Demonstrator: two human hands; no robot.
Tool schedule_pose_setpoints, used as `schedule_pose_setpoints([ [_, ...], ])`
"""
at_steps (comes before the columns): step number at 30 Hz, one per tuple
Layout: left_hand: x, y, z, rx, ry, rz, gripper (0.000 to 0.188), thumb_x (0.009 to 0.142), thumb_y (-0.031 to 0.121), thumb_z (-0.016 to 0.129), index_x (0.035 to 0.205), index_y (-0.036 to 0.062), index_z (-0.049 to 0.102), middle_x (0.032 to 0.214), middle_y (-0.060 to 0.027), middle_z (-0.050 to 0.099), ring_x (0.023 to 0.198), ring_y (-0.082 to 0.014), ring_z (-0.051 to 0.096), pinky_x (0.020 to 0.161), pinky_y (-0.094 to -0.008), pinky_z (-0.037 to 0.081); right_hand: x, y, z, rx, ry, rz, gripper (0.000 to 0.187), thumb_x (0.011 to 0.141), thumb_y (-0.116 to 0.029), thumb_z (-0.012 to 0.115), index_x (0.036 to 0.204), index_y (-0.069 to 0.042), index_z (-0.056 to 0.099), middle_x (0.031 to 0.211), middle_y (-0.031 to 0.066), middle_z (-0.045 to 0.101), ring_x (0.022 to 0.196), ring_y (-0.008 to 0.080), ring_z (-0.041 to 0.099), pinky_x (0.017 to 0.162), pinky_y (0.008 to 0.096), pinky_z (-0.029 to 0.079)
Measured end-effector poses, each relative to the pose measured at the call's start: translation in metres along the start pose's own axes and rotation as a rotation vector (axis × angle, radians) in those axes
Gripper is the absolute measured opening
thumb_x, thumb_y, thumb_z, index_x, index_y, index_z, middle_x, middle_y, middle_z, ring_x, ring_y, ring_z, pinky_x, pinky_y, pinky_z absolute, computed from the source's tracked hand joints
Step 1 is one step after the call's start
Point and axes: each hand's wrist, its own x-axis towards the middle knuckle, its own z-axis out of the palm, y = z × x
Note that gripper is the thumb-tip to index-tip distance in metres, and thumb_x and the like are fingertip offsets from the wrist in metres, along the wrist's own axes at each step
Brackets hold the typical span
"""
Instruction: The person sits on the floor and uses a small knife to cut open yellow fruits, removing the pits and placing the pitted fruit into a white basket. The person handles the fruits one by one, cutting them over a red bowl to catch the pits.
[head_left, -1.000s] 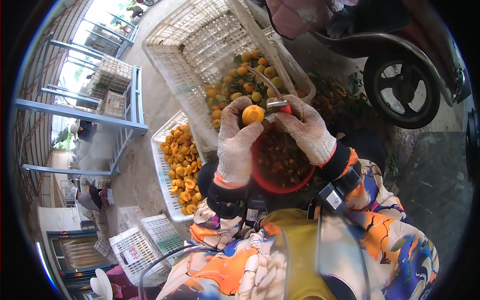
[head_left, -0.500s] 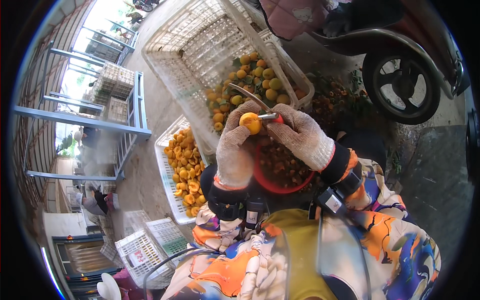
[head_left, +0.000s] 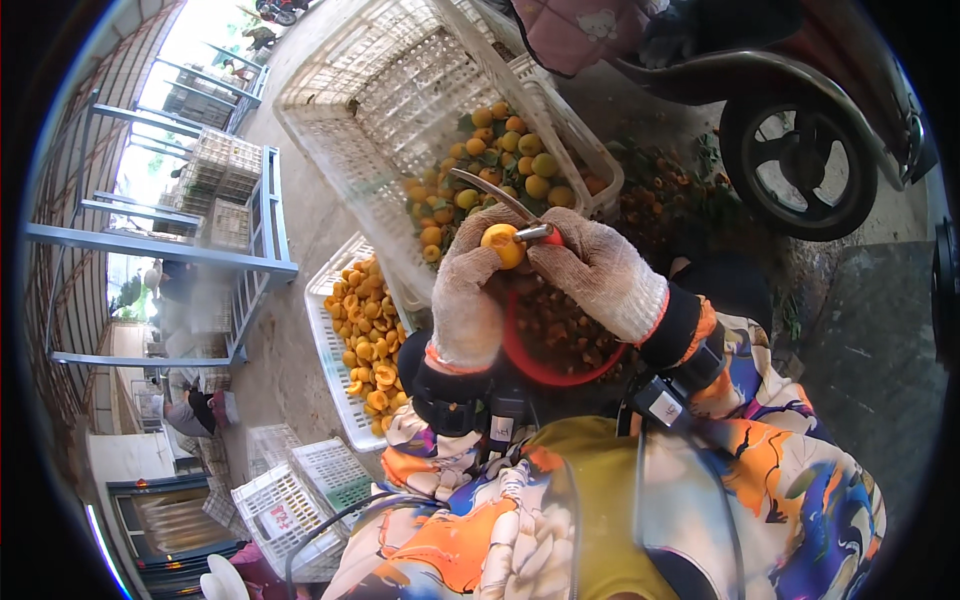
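Observation:
My left hand (head_left: 466,292), in a pale knitted work glove, grips a round yellow-orange apricot (head_left: 503,246) between thumb and fingers. My right hand (head_left: 598,270), gloved likewise, is closed around a red-handled tool (head_left: 548,234) with metal parts. The tool's short metal tip meets the apricot's cut side, and a longer curved metal piece (head_left: 490,192) sticks up to the left. Below my hands, a red basin (head_left: 565,380) holds brownish pits and scraps. Whole apricots (head_left: 487,150), some with leaves, lie in a large tilted white crate (head_left: 340,110) ahead.
To the left stands a white crate (head_left: 337,385) of halved apricots (head_left: 368,330). Empty-looking white crates (head_left: 285,510) sit at lower left, near a blue metal frame (head_left: 160,245). A scooter wheel (head_left: 800,170) stands at upper right. Fruit scraps (head_left: 670,195) litter the floor.
The view has shifted slightly. My hands keep nearly the same pose, with the tool's tip still at the apricot and the fruit turned a little.

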Motion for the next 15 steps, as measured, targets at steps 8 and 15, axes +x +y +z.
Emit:
schedule_pose_setpoints([
  [8,0.002,0.003,0.006,0.251,0.009,0.112,0.037,0.083,0.013,0.048,0.114,-0.0017,0.059,0.099,-0.003,0.06,0.09,-0.0117,0.053,0.083,-0.0245,0.042,0.001,0.013,0.009,-0.095,0.041,-0.012,0.024,0.097,-0.028,0.058,0.102,-0.005,0.058,0.081,0.015,0.064,0.074,0.0314,0.063,0.067,0.0385,0.049],
  [15,-0.001,-0.015,0.003,0.306,0.018,0.326,0.067,0.08,0.001,0.061,0.143,-0.0002,0.038,0.132,-0.0099,0.051,0.122,-0.0204,0.048,0.111,-0.0332,0.033,0.012,0.027,0.016,0.839,-0.042,0.154,0.024,0.099,-0.03,0.059,0.106,-0.007,0.06,0.083,-0.003,0.062,0.072,0.0045,0.056,0.059,0.0225,0.045],
])
